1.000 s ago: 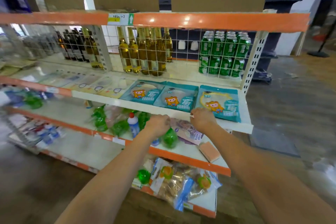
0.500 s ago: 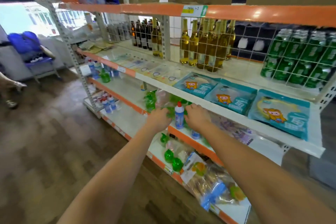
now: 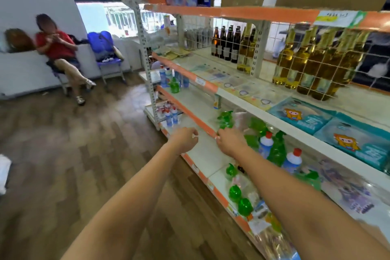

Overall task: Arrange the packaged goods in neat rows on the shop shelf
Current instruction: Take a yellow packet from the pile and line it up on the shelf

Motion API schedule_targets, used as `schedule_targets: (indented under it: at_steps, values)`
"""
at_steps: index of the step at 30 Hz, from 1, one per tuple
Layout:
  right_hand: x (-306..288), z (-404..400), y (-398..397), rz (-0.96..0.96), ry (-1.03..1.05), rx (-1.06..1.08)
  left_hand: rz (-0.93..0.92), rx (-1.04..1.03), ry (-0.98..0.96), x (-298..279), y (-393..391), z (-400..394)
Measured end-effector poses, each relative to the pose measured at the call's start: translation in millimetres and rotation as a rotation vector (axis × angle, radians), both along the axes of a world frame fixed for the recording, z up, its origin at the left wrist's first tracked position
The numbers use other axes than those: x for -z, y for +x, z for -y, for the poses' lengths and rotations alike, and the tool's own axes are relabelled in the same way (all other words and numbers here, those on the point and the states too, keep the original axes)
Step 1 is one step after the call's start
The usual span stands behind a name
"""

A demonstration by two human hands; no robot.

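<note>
My left hand (image 3: 185, 139) hovers in front of the middle shelf's orange edge (image 3: 185, 110), its fingers curled with nothing visible in them. Just beside it, my right hand (image 3: 230, 141) is at that same edge; its fingers curl there and I cannot tell whether they pinch anything. Right of my right hand stand green spray bottles (image 3: 225, 119) and white bottles with red caps (image 3: 266, 143), loosely mixed. On the shelf above lie flat teal packets (image 3: 299, 118) side by side. Clear bags with green items (image 3: 242, 196) sit jumbled on the bottom shelf.
Amber and dark glass bottles (image 3: 312, 59) stand behind a wire grid on the upper shelf. More small bottles (image 3: 168, 79) sit at the rack's left end. A person in red (image 3: 59, 53) sits on a chair at the back left, next to a blue chair (image 3: 107, 48).
My view has swung left along the rack. Both hands moved left from the teal packets to the middle shelf's edge, staying curled and close together.
</note>
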State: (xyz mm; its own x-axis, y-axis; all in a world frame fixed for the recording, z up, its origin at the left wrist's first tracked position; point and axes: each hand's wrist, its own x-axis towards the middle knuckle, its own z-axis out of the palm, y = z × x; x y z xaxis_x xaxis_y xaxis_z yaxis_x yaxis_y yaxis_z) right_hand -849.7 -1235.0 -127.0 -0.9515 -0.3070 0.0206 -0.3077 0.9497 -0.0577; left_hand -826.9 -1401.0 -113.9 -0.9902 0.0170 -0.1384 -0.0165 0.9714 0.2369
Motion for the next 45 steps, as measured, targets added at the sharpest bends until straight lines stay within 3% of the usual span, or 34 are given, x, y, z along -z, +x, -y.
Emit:
schedule_targets:
  at_steps: [15,29,36,45]
  values:
    - [-4.2,150.5,-87.0,-0.042,-0.024,-0.143,-0.043,-0.246,0.024,3.7,-58.9,139.1]
    - [-25.1,219.0,-229.2,-0.030,-0.019,-0.245,-0.055,-0.312,0.013,-16.5,-167.6,198.4]
    - [9.5,259.6,-269.2,0.014,0.032,-0.314,-0.011,-0.337,-0.039,2.7,-206.8,223.9]
    - [17.9,330.9,-345.6,0.094,-0.050,-0.219,0.006,-0.280,-0.107,5.1,-283.2,297.6]
